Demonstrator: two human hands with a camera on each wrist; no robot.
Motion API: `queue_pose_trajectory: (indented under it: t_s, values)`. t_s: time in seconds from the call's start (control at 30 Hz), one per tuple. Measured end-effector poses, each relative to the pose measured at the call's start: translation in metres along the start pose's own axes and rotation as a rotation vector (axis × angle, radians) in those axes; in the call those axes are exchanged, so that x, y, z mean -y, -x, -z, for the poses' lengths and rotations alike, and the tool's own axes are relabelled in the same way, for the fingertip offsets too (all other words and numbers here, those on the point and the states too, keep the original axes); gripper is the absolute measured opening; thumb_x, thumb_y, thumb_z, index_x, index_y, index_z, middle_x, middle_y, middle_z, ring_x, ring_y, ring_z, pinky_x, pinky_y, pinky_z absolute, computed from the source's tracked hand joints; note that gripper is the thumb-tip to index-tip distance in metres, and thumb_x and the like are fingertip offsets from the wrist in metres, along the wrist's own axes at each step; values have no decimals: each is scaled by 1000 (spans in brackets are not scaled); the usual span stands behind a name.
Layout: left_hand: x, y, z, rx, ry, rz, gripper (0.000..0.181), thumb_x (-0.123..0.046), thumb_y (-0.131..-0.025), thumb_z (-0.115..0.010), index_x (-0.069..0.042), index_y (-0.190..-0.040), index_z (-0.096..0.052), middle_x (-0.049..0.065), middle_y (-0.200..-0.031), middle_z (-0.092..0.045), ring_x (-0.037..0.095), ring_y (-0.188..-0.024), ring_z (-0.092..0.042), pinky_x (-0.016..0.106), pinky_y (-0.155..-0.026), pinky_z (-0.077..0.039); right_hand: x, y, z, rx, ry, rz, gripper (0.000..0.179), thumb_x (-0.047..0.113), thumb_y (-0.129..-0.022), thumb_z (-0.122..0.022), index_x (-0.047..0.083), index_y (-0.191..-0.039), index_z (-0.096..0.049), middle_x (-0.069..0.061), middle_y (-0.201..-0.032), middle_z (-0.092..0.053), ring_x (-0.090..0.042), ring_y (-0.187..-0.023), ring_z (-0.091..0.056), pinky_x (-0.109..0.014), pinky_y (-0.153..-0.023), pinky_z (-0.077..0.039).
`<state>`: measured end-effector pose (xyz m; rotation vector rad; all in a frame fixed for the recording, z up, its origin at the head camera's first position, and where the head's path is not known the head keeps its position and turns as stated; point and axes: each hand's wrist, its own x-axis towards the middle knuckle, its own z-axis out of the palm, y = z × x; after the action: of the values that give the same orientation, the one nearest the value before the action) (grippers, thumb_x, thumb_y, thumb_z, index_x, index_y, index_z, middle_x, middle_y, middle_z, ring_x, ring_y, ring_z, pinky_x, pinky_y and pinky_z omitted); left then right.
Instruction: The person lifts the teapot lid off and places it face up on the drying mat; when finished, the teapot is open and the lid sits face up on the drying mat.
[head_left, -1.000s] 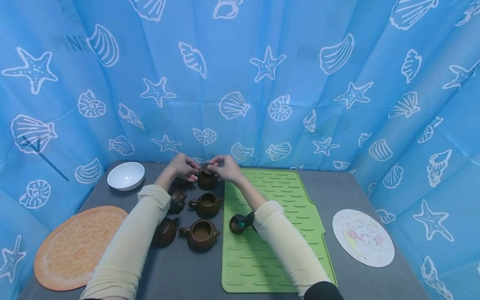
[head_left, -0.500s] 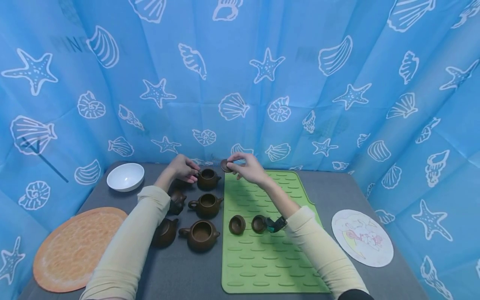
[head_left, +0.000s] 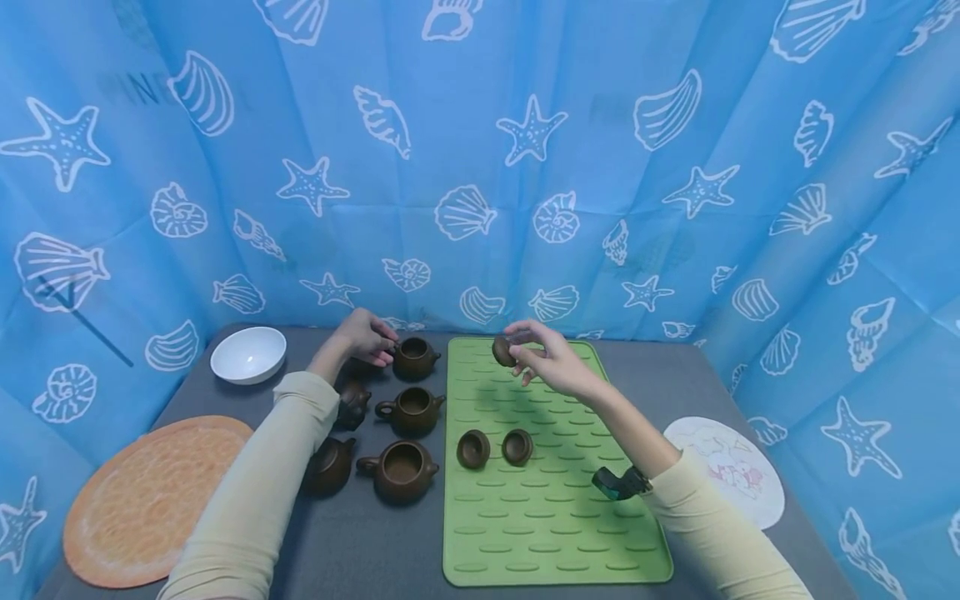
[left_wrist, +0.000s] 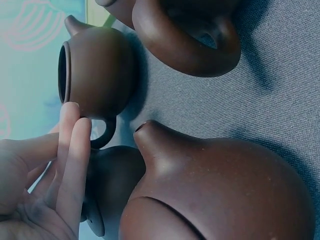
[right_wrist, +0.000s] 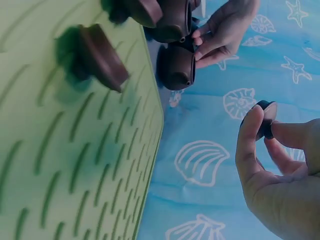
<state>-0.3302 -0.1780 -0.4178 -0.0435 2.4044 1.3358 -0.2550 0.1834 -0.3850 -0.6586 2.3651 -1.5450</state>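
Right wrist view shows the right hand (right_wrist: 277, 167) pinching a small dark brown lid (right_wrist: 265, 119) between thumb and fingertips, the disc tilted nearly on edge. From the head camera, this lid hangs in the air over the far part of the green mat (head_left: 555, 533), to the right of the far teapot (head_left: 415, 360). The left hand (head_left: 365, 336) is at that teapot, its fingertips pinching the handle on the left side; the left wrist view shows two longer fingers nearly straight, lying against the pot. The pot stands upright, its mouth uncovered and its spout pointing right.

Nearer the person, the middle teapot (head_left: 414, 412) and the near teapot (head_left: 401, 472) continue the column, both upright and uncovered. Left of them, partly hidden by the left sleeve (head_left: 247, 483), sit more dark brown teapots (head_left: 327, 467). On the mat, two other lids (head_left: 474, 450) rest side by side, hollow side up and slightly apart.

Farther out on the grey tablecloth (head_left: 360, 554) are a white bowl (head_left: 248, 356) at the far left, an orange round placemat (head_left: 153, 504) at the near left, and a white printed disc (head_left: 738, 479) at the right, partly covered by the right sleeve (head_left: 720, 525). A blue curtain (head_left: 480, 133) with white shells and starfish hangs behind.
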Motion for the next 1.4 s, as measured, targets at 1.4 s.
queue_pose_trajectory:
  t_s: [1.4]
  values:
    - [-3, 2, -1, -12, -6, 6, 28, 1, -110, -56, 8, -133, -69, 28, -122, -74, 16, -73, -77, 40, -85, -70, -86, 118, -3, 153, -51, -69, 55, -7, -102, -64, -18, -151, -42, -43, -140, -51, -18, -94, -78, -32, -80, -69]
